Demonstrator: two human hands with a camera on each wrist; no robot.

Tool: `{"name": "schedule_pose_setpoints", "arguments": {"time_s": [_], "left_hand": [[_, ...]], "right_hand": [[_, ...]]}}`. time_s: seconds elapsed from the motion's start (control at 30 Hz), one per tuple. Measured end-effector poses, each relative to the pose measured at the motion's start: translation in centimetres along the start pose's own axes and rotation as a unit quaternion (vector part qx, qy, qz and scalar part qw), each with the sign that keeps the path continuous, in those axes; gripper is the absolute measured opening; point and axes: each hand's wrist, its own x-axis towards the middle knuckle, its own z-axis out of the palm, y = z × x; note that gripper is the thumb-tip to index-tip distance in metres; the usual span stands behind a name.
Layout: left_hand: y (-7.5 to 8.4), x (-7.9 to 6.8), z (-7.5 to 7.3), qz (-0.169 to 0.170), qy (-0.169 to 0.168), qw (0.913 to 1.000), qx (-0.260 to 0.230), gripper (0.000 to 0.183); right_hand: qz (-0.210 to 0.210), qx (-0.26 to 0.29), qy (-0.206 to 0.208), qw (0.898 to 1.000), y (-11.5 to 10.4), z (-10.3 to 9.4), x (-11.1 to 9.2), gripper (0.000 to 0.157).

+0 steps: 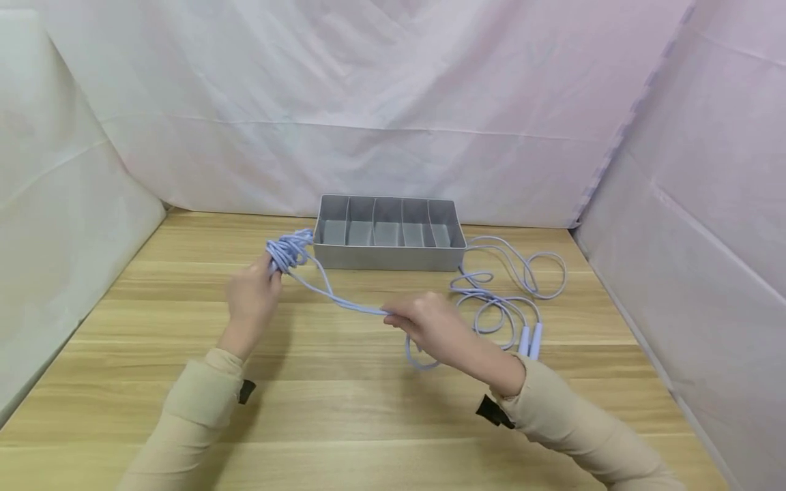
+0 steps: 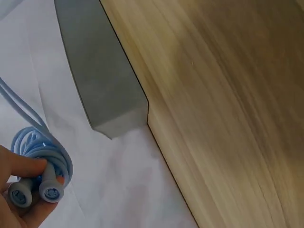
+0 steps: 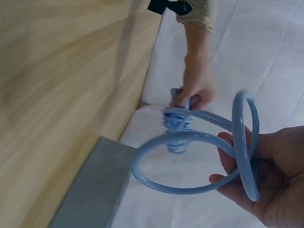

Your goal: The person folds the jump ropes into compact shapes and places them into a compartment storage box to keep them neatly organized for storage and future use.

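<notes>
My left hand (image 1: 253, 293) grips the two handles (image 2: 51, 190) of a light blue jump rope (image 1: 285, 254), side by side, left of the grey box. Rope is wound several times round the handles in a thick bundle. From the bundle a doubled strand runs right to my right hand (image 1: 432, 324), which pinches it between thumb and fingers, raised over the table. Beyond that pinch, the tail of the rope curls in loops (image 3: 185, 137) at my right hand in the right wrist view.
A grey box (image 1: 389, 258) with several compartments stands at the back of the wooden table (image 1: 331, 423). A second light blue jump rope (image 1: 549, 297) lies in loose loops at the right, its two handles (image 1: 535, 339) near my right forearm. White cloth walls (image 1: 393, 164) enclose the table.
</notes>
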Motion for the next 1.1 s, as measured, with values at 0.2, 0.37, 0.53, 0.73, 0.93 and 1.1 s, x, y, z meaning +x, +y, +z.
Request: {"name": "schedule_pose_setpoints", "arguments": {"time_s": [0.2,0.37,0.53,0.73,0.93,1.1], "left_hand": [[2.0,-1.0,-0.1,0.085,-0.099,0.991,0.028,0.011],[4.1,-2.3,0.0,0.167,-0.175,0.9701,0.02,0.014],[6.1,-3.9,-0.1,0.231,-0.233,0.9436,-0.041,0.015],[7.5,-5.5,0.0,0.29,-0.259,0.9076,-0.159,0.019],[7.8,-5.9,-0.3,0.296,-0.222,0.901,-0.226,0.022],[7.7,-5.7,-1.0,0.27,-0.196,0.8974,-0.289,0.027]], "right_hand": [[-0.132,-0.097,0.086,0.983,-0.6,-1.9,1.0,0.011],[-0.181,-0.077,0.131,0.972,-0.1,-3.5,3.0,0.011],[-0.146,-0.024,0.13,0.98,2.1,-4.2,4.8,0.012],[-0.059,0.044,0.1,0.992,5.5,-2.8,5.9,0.013],[0.004,0.119,0.113,0.986,8.0,-1.1,5.9,0.011],[0.05,0.171,0.118,0.977,9.7,0.5,5.8,0.013]]}}
